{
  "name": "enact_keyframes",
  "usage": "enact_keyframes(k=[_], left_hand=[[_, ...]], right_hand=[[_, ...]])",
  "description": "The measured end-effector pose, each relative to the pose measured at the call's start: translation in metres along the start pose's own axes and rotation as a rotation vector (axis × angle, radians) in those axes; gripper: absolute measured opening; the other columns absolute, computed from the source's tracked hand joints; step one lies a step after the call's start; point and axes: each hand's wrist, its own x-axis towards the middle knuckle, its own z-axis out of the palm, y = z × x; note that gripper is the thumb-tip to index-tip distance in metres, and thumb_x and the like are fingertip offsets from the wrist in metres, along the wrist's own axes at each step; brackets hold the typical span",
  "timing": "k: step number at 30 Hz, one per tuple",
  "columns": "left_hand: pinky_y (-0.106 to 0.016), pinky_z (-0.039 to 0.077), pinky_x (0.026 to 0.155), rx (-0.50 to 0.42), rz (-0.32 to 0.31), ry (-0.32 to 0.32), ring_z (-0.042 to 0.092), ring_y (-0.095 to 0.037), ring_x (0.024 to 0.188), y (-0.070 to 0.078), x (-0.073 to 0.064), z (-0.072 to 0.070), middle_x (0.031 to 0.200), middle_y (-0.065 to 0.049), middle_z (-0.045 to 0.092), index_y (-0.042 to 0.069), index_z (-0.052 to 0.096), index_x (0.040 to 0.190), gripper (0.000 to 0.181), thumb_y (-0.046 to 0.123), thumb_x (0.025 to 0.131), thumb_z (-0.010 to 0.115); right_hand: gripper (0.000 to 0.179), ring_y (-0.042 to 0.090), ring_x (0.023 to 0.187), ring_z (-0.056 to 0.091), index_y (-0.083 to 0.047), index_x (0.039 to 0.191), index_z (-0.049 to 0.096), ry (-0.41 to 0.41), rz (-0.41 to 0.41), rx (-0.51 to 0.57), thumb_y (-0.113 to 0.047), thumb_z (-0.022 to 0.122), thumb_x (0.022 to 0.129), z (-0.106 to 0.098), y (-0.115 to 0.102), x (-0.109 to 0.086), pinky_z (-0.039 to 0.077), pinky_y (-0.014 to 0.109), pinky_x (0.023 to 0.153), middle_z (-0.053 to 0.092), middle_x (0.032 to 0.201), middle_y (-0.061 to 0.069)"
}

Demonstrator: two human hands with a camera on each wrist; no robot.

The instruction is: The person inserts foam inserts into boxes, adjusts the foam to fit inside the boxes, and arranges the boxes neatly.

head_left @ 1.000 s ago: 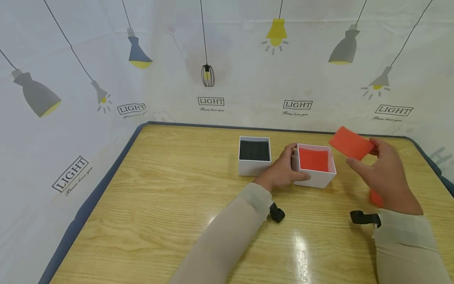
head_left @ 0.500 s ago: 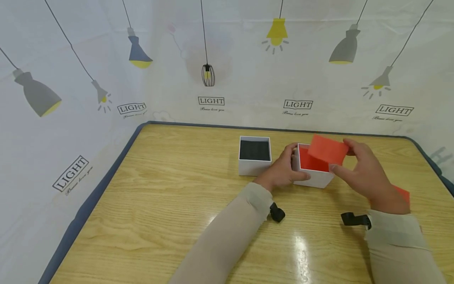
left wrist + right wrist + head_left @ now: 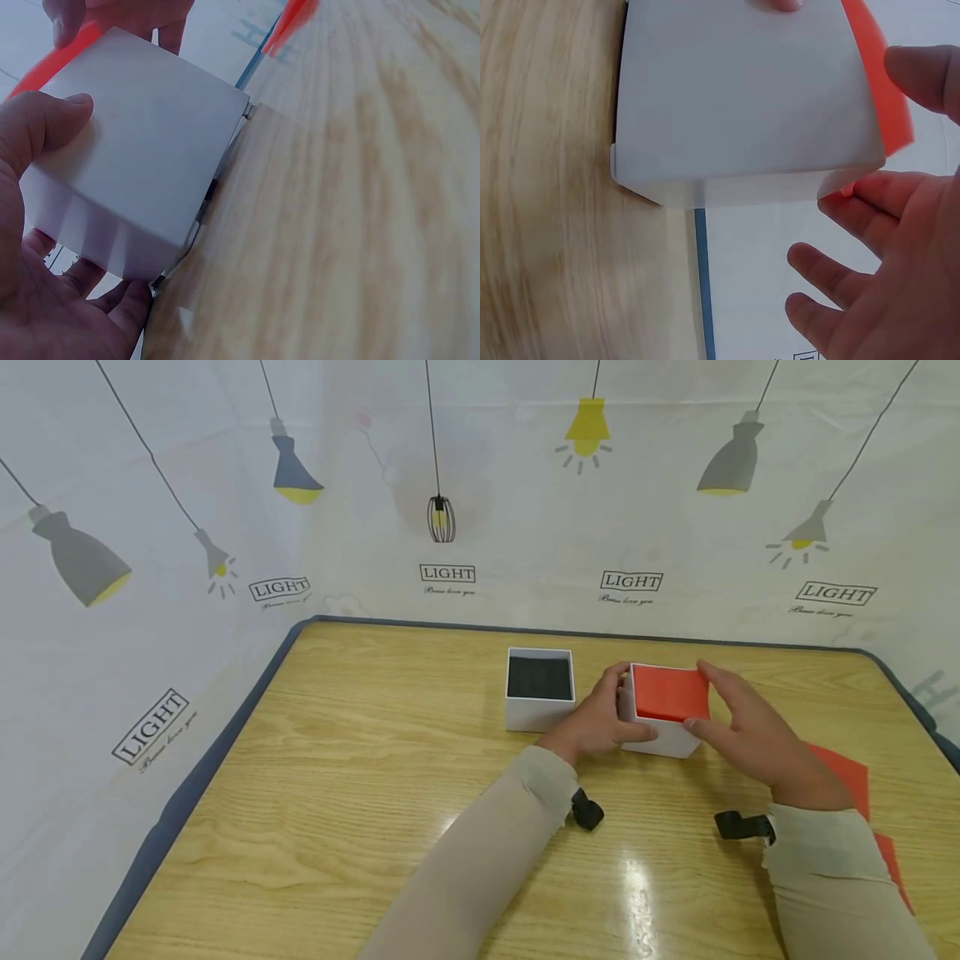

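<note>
My left hand [image 3: 596,718] grips a white open-topped box [image 3: 660,737] from its left side, thumb on the front wall. In the left wrist view, the fingers [image 3: 127,307] wrap under the box's near side. A red sheet [image 3: 670,692] lies over the box's mouth and sticks out past its rim in the right wrist view [image 3: 877,82]. My right hand [image 3: 753,735] pinches that sheet at its right end, between thumb and forefinger; its other fingers [image 3: 825,274] are spread loosely. To the left stands a second white box [image 3: 537,714] with black sheets [image 3: 538,678] inside.
More red sheets [image 3: 846,777] lie on the wooden table [image 3: 360,760], partly hidden under my right forearm. A white curtain [image 3: 517,485] printed with lamps hangs behind the table's dark-edged back rim.
My right hand has moved left, bringing the red sheet from right of the box down onto its mouth. The red sheets on the table show more. My left hand stays on the box.
</note>
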Motion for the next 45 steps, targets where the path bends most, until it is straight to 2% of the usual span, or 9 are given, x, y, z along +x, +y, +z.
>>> enact_keyframes(k=[6,10,14,17,22,26,29,33,45], left_hand=[[-0.030,0.045,0.107,0.000,0.001,0.000,0.049,-0.009,0.124,-0.001,0.000,0.000,0.148,0.005,0.047,0.032,0.020,0.166,0.104,0.021,0.087,0.087],[-0.030,0.045,0.108,0.017,0.001,0.004,0.049,-0.010,0.125,-0.001,0.000,0.000,0.150,0.005,0.046,0.033,0.020,0.166,0.104,0.022,0.087,0.087],[-0.031,0.045,0.108,0.029,-0.001,0.008,0.048,-0.010,0.126,-0.001,0.000,-0.001,0.151,0.005,0.046,0.033,0.021,0.165,0.103,0.023,0.087,0.087],[-0.031,0.045,0.108,0.020,0.001,0.005,0.048,-0.010,0.126,-0.001,-0.001,0.000,0.150,0.005,0.046,0.032,0.021,0.166,0.103,0.022,0.087,0.087],[-0.030,0.045,0.106,0.005,0.008,-0.001,0.049,-0.010,0.123,0.000,-0.002,0.000,0.148,0.004,0.047,0.029,0.020,0.167,0.105,0.019,0.087,0.087],[-0.030,0.045,0.106,0.011,0.004,0.004,0.049,-0.010,0.124,0.001,-0.001,0.000,0.150,0.004,0.046,0.030,0.019,0.167,0.105,0.021,0.087,0.087],[-0.029,0.045,0.106,0.021,0.003,0.009,0.049,-0.010,0.124,0.001,0.000,0.000,0.151,0.003,0.045,0.031,0.020,0.166,0.103,0.022,0.088,0.087],[-0.028,0.046,0.104,0.033,0.002,0.009,0.050,-0.011,0.122,0.001,-0.001,0.001,0.151,0.003,0.045,0.031,0.020,0.166,0.103,0.022,0.088,0.086],[-0.027,0.048,0.102,0.013,0.004,0.006,0.051,-0.010,0.120,0.002,-0.001,0.000,0.152,0.003,0.044,0.029,0.019,0.167,0.104,0.021,0.088,0.087]], right_hand=[[0.078,0.054,0.157,0.014,-0.004,0.169,0.011,-0.036,0.018,0.056,-0.016,0.056,0.106,0.002,-0.001,0.001,0.022,0.079,0.114,0.013,0.174,0.026],[0.076,0.051,0.160,0.006,-0.005,0.169,0.010,-0.072,0.046,0.047,-0.018,0.053,0.108,0.003,-0.002,0.002,0.020,0.079,0.116,0.003,0.176,0.022],[0.078,0.050,0.161,0.001,-0.010,0.170,0.008,-0.105,0.083,0.003,-0.021,0.052,0.107,0.003,-0.003,0.003,0.021,0.080,0.114,-0.006,0.177,0.018],[0.081,0.053,0.160,0.001,-0.008,0.170,0.007,-0.100,0.082,-0.069,-0.022,0.055,0.106,0.001,-0.005,0.003,0.021,0.082,0.112,-0.007,0.176,0.020],[0.086,0.055,0.159,0.004,-0.001,0.168,0.014,-0.085,0.080,-0.208,-0.025,0.064,0.102,-0.005,-0.021,-0.002,0.022,0.081,0.113,0.004,0.175,0.026],[0.084,0.055,0.158,0.008,0.004,0.165,0.023,-0.165,0.088,-0.242,-0.027,0.067,0.100,-0.009,-0.041,-0.008,0.016,0.077,0.118,0.014,0.173,0.029],[0.082,0.057,0.156,0.012,0.009,0.162,0.029,-0.235,0.072,-0.268,-0.028,0.068,0.100,-0.008,-0.054,-0.013,0.013,0.079,0.117,0.020,0.169,0.034],[0.078,0.057,0.154,0.020,0.014,0.157,0.035,-0.254,0.036,-0.315,-0.027,0.068,0.100,-0.005,-0.066,-0.018,0.016,0.081,0.114,0.027,0.164,0.038],[0.077,0.057,0.152,0.027,0.011,0.157,0.037,-0.300,0.052,-0.352,-0.027,0.069,0.099,0.004,-0.070,-0.017,0.017,0.081,0.114,0.029,0.164,0.037]])
